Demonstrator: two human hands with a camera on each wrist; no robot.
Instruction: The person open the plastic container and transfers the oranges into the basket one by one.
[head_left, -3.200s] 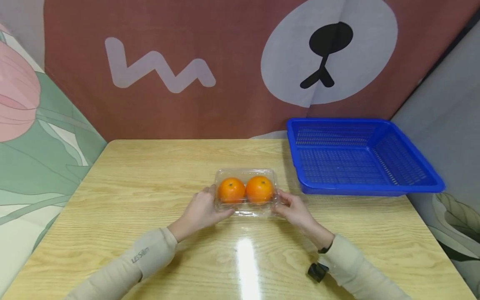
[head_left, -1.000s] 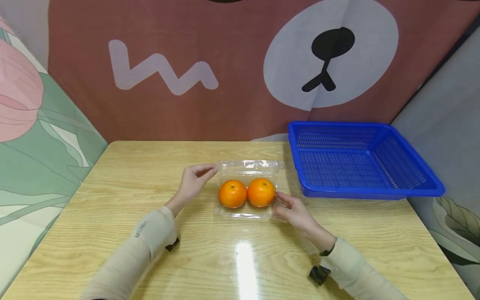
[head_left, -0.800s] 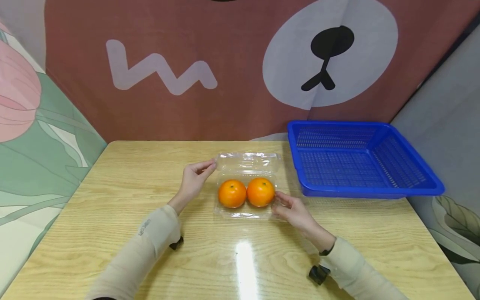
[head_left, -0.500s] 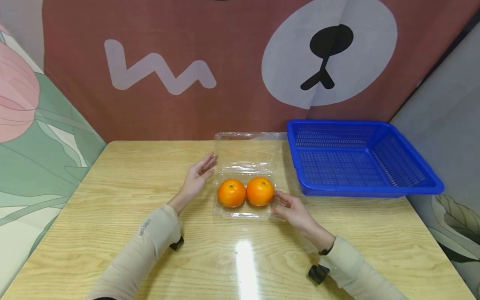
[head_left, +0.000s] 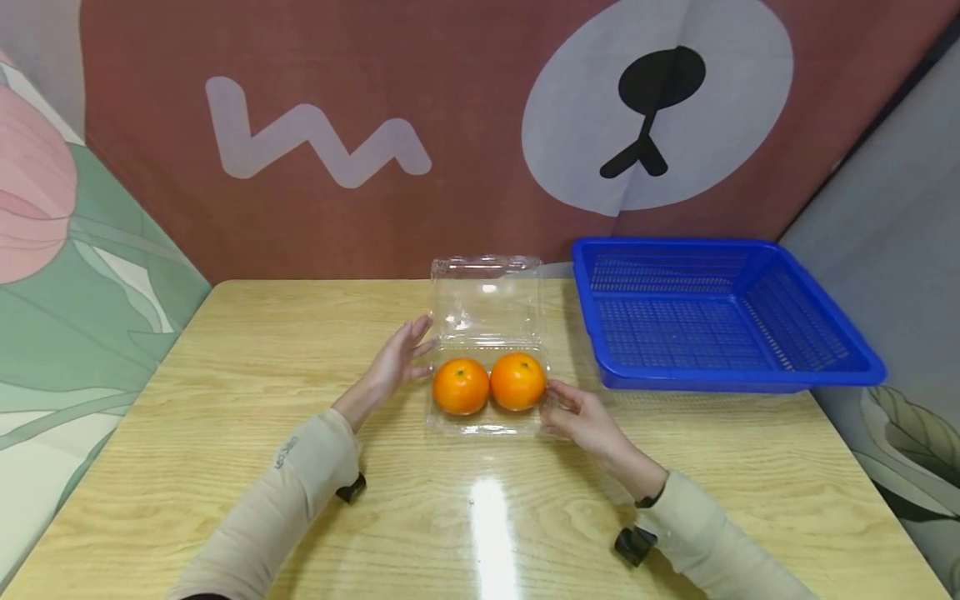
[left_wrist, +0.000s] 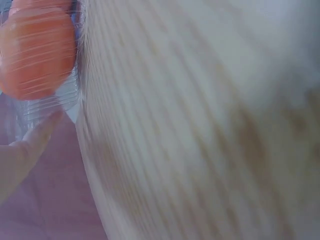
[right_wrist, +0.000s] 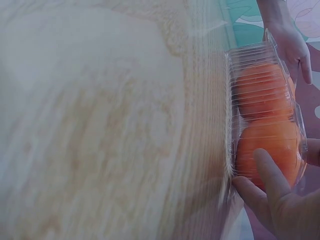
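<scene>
Both arms reach forward and inward from the lower corners of the head view, dressed in cream sleeves that stop short of the bare wrists. The left arm (head_left: 258, 521) slants toward the middle, and its left wrist (head_left: 354, 407) leads straight into the left grip (head_left: 390, 367), a bare hand with fingers loosely extended and parted, palm turned inward. In the left wrist view only part of it shows at the edge, one digit (left_wrist: 42, 132) stretched out. The right arm (head_left: 720, 537) comes in from the other side through the right wrist (head_left: 643, 477) to the right grip (head_left: 583, 418), fingers bent and thumb apart, holding. In the right wrist view three of its digits are spread.
</scene>
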